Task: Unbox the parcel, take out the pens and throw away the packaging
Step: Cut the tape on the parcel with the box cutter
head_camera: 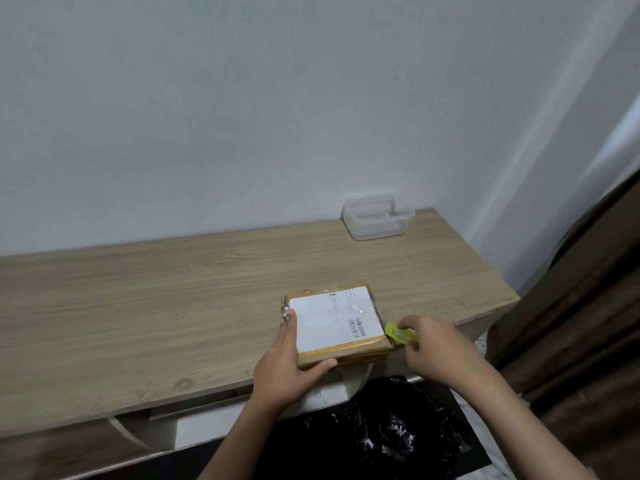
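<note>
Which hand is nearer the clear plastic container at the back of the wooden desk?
Right. The right hand is below the clear plastic container, at the parcel's right edge; the left hand is farther left.

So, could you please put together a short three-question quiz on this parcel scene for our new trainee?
1. True or false: the parcel lies flat on the wooden table with its white label facing up.
2. Which hand holds the yellow-green cutter? A) left hand B) right hand C) neither
3. Fill in: the clear plastic container stands at the table's far edge, against the ____.

Key
1. True; the left hand steadies its near left corner.
2. B; the right hand has its grip on the cutter, at the parcel's right edge.
3. wall.
</note>
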Available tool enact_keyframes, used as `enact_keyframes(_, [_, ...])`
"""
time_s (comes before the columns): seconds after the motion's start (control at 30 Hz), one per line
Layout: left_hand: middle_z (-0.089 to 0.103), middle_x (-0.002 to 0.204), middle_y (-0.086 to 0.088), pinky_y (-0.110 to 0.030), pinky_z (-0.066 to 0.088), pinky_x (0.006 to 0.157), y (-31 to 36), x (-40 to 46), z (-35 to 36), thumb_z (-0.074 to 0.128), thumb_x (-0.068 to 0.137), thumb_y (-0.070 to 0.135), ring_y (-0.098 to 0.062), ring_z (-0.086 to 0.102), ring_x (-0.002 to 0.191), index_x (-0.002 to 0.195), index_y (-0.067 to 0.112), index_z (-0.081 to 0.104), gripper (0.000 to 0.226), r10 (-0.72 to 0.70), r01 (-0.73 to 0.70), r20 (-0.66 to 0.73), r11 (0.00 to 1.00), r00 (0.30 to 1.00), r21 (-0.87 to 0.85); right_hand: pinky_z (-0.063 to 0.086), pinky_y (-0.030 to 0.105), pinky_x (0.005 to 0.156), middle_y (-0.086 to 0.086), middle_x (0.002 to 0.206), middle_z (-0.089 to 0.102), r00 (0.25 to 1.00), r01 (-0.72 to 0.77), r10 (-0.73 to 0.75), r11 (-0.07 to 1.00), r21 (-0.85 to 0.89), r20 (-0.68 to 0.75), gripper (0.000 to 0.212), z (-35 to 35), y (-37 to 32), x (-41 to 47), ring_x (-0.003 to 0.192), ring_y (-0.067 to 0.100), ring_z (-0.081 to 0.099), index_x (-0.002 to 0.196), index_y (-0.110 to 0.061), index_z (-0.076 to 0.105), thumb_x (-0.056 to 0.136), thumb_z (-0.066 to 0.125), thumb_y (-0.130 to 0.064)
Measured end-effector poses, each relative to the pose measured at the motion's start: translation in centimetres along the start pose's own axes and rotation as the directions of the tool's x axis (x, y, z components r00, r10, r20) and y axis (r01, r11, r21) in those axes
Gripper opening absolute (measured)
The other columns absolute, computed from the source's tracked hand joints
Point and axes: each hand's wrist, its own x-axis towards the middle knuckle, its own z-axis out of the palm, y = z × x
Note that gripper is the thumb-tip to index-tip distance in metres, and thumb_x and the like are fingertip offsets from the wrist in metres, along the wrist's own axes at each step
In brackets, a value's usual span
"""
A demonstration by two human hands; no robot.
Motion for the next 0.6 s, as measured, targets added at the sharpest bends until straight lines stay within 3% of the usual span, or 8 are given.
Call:
enact_keyframes(0.13, [0.004, 0.157, 0.017, -0.033, 0.039, 0.103, 0.0, 0.1, -0.2, 0.061, 0.067, 0.073, -0.01, 0.018, 0.144, 0.149, 0.03, -0.005, 0.113, 0.01, -0.01, -0.005, 1.0, 1.0, -0.021, 0.039, 0.026, 0.062, -0.003, 0.084, 0.058, 0.996, -0.012, 0.022, 0.992, 0.123, -0.081, 0.037, 0.1, 1.0, -1.0, 0.083, 0.024, 0.061, 0.117, -0.03, 0.059, 0.082, 0.05, -0.019])
enact_keyframes(0.23, [0.012, 0.157, 0.014, -0.031, 0.04, 0.103, -0.3, 0.9, -0.4, 0.065, 0.066, 0.069, -0.011, 0.025, 0.142, 0.15, 0.031, -0.003, 0.114, -0.007, 0.007, -0.004, 0.999, 1.0, -0.033, 0.043, 0.026, 0.065, -0.004, 0.083, 0.067, 0.982, 0.01, 0.043, 0.961, 0.276, -0.185, 0.027, 0.4, 1.5, -0.7, 0.083, 0.019, 0.064, 0.11, -0.031, 0.066, 0.084, 0.059, -0.027])
enact_keyframes(0.37, [0.031, 0.152, 0.012, -0.028, 0.043, 0.095, -0.8, 2.4, -1.5, 0.07, 0.068, 0.06, -0.013, 0.038, 0.135, 0.15, 0.031, 0.01, 0.105, -0.02, 0.019, -0.054, 1.0, 0.998, -0.021, 0.039, 0.021, 0.063, -0.004, 0.08, 0.071, 0.944, 0.07, 0.095, 0.876, 0.476, -0.315, 0.025, 1.1, 1.4, 0.2, 0.071, 0.012, 0.06, 0.104, -0.024, 0.073, 0.082, 0.065, -0.016])
enact_keyframes(0.5, [0.058, 0.127, 0.007, -0.032, 0.05, 0.085, -1.9, 3.7, -1.9, 0.061, 0.065, 0.066, -0.019, 0.056, 0.115, 0.137, 0.036, 0.034, 0.083, -0.124, 0.117, -0.102, 0.991, 0.987, -0.07, 0.04, 0.007, 0.053, -0.005, 0.072, 0.069, 0.932, 0.099, 0.145, 0.781, 0.617, -0.333, 0.032, 1.9, 1.1, 1.6, 0.061, -0.003, 0.058, 0.102, -0.023, 0.073, 0.078, 0.061, -0.005])
enact_keyframes(0.6, [0.055, 0.132, -0.006, -0.036, 0.046, 0.094, -2.0, 4.1, -1.7, 0.068, 0.072, 0.054, -0.025, 0.051, 0.12, 0.137, 0.017, 0.039, 0.08, -0.27, 0.237, -0.234, 0.959, 0.934, -0.157, 0.037, 0.006, 0.045, 0.0, 0.07, 0.068, 0.95, 0.086, 0.159, 0.694, 0.715, -0.268, 0.039, 2.4, 1.1, 2.9, 0.044, -0.004, 0.053, 0.111, -0.019, 0.069, 0.08, 0.055, 0.002])
